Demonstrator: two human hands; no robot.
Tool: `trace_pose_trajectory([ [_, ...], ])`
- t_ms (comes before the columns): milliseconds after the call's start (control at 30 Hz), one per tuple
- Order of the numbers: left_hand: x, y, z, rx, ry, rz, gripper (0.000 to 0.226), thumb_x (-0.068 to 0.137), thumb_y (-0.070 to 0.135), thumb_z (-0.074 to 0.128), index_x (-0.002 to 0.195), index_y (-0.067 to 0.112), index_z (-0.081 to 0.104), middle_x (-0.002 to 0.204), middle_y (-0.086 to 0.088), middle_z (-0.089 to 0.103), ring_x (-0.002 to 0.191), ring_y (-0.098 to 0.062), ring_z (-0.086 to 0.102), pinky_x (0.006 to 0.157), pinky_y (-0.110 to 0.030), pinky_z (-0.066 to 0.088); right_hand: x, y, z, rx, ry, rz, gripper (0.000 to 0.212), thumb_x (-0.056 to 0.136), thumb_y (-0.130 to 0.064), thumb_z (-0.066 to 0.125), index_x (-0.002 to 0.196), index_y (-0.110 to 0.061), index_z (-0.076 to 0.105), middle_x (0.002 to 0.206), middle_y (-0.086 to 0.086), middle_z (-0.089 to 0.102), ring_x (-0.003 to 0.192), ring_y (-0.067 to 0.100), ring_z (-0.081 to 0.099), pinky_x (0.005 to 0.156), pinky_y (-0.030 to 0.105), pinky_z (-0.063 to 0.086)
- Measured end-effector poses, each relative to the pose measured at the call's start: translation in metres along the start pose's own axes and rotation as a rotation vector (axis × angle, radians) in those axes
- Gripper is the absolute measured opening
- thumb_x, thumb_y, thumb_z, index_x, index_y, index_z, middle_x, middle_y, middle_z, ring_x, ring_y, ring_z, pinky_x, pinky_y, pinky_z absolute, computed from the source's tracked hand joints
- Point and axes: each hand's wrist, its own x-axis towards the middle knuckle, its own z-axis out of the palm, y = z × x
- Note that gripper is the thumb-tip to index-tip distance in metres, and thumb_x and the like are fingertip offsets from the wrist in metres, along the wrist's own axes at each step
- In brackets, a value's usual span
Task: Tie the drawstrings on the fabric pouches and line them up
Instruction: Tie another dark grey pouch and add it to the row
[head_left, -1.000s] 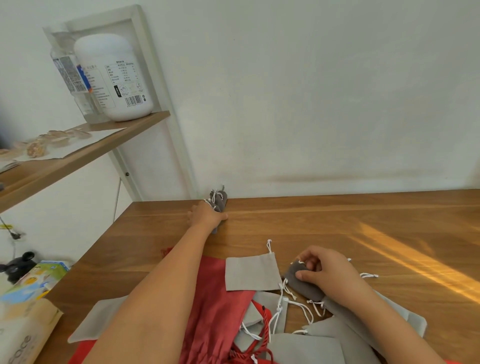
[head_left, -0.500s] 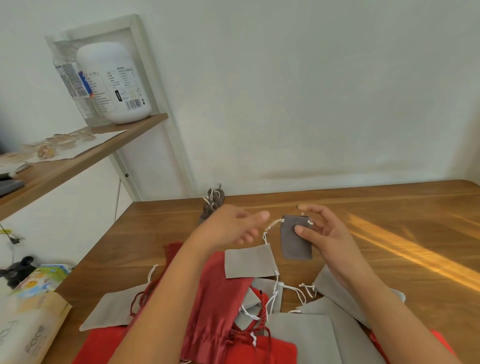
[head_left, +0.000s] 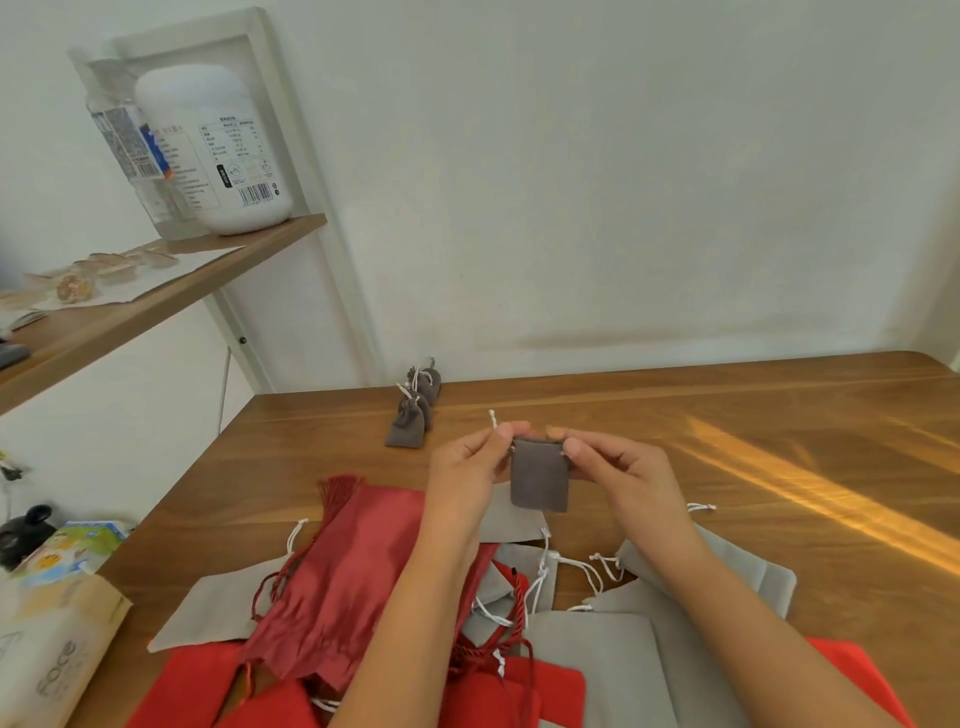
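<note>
A small dark grey pouch (head_left: 538, 475) hangs flat above the wooden table (head_left: 727, 467). My left hand (head_left: 470, 467) pinches its white drawstring at the top left corner. My right hand (head_left: 613, 465) pinches the string at the top right corner. Two or three tied dark grey pouches (head_left: 410, 421) stand in a row at the table's far edge, near the wall. A pile of loose pouches lies near me: light grey ones (head_left: 597, 660), a dark red satin one (head_left: 343, 582) and bright red ones (head_left: 467, 696).
A shelf (head_left: 156, 296) at the left holds a large white jar (head_left: 218, 156) and a clear bottle. A tissue pack (head_left: 47, 654) and a colourful box (head_left: 67, 551) lie left of the table. Sunlight streaks cross the bare right part of the table.
My left hand came back from the tied pouches at the far edge and took hold of the drawstring. My right hand lifted the dark grey pouch from the pile. Both hands now hold it up.
</note>
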Motion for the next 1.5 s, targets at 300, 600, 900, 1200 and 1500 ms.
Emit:
trace_pose_trajectory([
  [300, -0.001, 0.004, -0.001, -0.484, -0.096, 0.034, 0.021, 0.088, 0.017, 0.051, 0.076, 0.006, 0.066, 0.074, -0.007, 0.07, 0.083, -0.017, 0.071, 0.08, -0.024, 0.056, 0.015, 0.0, -0.023, 0.454, 0.205, 0.109, 0.027, 0.072, -0.012, 0.067, 0.099, -0.01, 0.07, 0.084, 0.003, 0.075, 0.073, 0.01, 0.068, 0.069, 0.017, 0.056],
  [600, -0.001, -0.001, -0.009, -0.061, -0.023, 0.234, 0.025, 0.097, 0.012, 0.048, 0.086, 0.01, 0.071, 0.051, 0.006, 0.047, 0.053, -0.007, 0.051, 0.064, -0.017, 0.048, 0.01, 0.0, -0.014, 0.344, 0.074, 0.078, 0.031, 0.073, -0.016, 0.069, 0.103, -0.009, 0.065, 0.084, 0.01, 0.075, 0.074, 0.013, 0.069, 0.069, 0.021, 0.056],
  [900, 0.001, -0.022, -0.009, 0.606, -0.313, 0.223, 0.027, 0.094, 0.018, 0.059, 0.07, 0.014, 0.072, 0.062, 0.0, 0.059, 0.06, -0.008, 0.049, 0.06, -0.023, 0.036, 0.003, -0.002, -0.009, -0.045, -0.068, 0.044, 0.022, 0.076, -0.002, 0.072, 0.095, -0.014, 0.069, 0.081, 0.003, 0.075, 0.08, 0.013, 0.072, 0.072, 0.017, 0.054],
  [1200, -0.004, -0.022, 0.002, 0.62, -0.425, 0.125, 0.044, 0.086, -0.001, 0.053, 0.049, 0.022, 0.055, 0.053, -0.007, 0.047, 0.048, -0.001, 0.042, 0.055, -0.017, 0.032, -0.003, -0.006, -0.003, 0.066, -0.137, 0.032, 0.025, 0.069, -0.006, 0.074, 0.094, -0.009, 0.07, 0.082, 0.009, 0.075, 0.076, 0.017, 0.072, 0.065, 0.022, 0.056],
  [1500, -0.006, -0.022, 0.003, 0.444, -0.422, 0.132, 0.028, 0.091, 0.027, 0.063, 0.075, 0.007, 0.073, 0.057, -0.011, 0.048, 0.058, -0.019, 0.043, 0.061, -0.03, 0.038, -0.002, -0.006, -0.006, 0.085, -0.118, 0.059, 0.028, 0.069, -0.014, 0.074, 0.096, -0.01, 0.071, 0.082, 0.008, 0.075, 0.073, 0.018, 0.071, 0.063, 0.027, 0.058],
])
